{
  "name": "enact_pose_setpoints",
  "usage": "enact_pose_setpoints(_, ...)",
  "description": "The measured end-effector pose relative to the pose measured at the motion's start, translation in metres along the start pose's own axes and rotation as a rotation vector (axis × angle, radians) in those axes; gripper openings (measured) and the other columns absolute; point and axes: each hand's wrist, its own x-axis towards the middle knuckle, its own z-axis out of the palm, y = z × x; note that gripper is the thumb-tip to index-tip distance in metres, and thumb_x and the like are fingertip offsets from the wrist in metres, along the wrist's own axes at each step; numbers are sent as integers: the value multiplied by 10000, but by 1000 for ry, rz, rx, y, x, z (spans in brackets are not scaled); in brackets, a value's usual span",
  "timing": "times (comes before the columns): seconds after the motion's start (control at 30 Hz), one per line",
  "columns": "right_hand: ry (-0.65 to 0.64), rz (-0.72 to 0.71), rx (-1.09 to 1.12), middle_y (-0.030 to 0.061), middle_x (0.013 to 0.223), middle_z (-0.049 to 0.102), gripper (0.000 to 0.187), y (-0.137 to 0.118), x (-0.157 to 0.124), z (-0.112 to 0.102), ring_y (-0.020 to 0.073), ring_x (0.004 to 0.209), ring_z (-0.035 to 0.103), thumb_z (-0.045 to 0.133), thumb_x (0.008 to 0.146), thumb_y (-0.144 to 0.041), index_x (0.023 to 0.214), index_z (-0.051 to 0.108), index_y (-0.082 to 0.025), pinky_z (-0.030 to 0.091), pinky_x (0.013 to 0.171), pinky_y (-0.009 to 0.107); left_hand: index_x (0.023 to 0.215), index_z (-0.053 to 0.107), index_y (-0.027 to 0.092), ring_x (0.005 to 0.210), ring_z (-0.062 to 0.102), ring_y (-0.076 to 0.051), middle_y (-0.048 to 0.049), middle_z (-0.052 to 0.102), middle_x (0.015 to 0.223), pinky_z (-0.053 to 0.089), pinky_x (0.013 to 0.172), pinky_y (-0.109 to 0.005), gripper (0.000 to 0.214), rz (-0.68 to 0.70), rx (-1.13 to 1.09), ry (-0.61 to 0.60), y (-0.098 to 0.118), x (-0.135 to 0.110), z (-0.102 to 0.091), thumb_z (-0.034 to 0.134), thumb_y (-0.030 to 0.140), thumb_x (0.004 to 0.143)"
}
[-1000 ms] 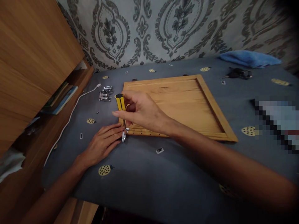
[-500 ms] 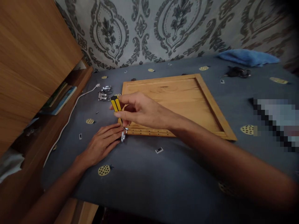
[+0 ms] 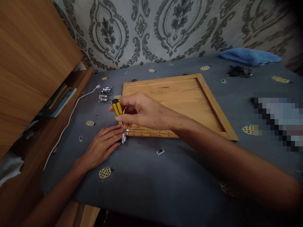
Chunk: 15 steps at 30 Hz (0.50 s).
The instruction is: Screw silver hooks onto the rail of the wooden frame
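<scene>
My right hand [image 3: 139, 112] is closed round the yellow and black handle of a screwdriver [image 3: 116, 107]. The tool points down at the near left corner of a wooden panel [image 3: 175, 94] with a raised frame. At that corner sits a small shiny metal fitting [image 3: 124, 137], possibly a hinge or a latch. My left hand [image 3: 104, 145] lies flat with its fingers stretched out, and the fingertips rest against the fitting and the corner. Small dark holes run along the panel's near edge. Fingers hide the screwdriver's tip.
More metal fittings [image 3: 105, 94] lie left of the panel, near a white cable [image 3: 71, 118]. Wooden furniture [image 3: 35, 63] with books [image 3: 62, 102] rises at the left. Keys [image 3: 238, 71], a blue cloth [image 3: 251, 56] and a blurred-out object [image 3: 279, 119] are on the right.
The screwdriver handle has turned slightly in my right hand. My left hand stays at the corner. The whole view has shifted a little.
</scene>
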Motion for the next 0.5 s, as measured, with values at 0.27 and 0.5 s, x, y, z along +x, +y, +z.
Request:
enact_pose_setpoints(0.27, 206, -123, -187, -63, 634, 390, 355, 7, 3, 10, 91, 624, 378, 710, 862, -217, 688, 401, -200, 291, 547, 243, 1417, 520, 243, 1307, 580, -241, -85, 648, 1365, 542, 1006, -461, 381, 25, 45, -2, 0, 1, -3, 504, 253, 1037)
enact_pose_setpoints(0.5, 109, -105, -206, -59, 649, 417, 293, 0, 1, 0, 93, 631, 402, 680, 864, -199, 706, 434, -192, 304, 558, 243, 1431, 515, 264, 1307, 587, -250, -88, 641, 1377, 537, 1022, -456, 398, 14, 50, -13, 1, 1, -4, 506, 248, 1034)
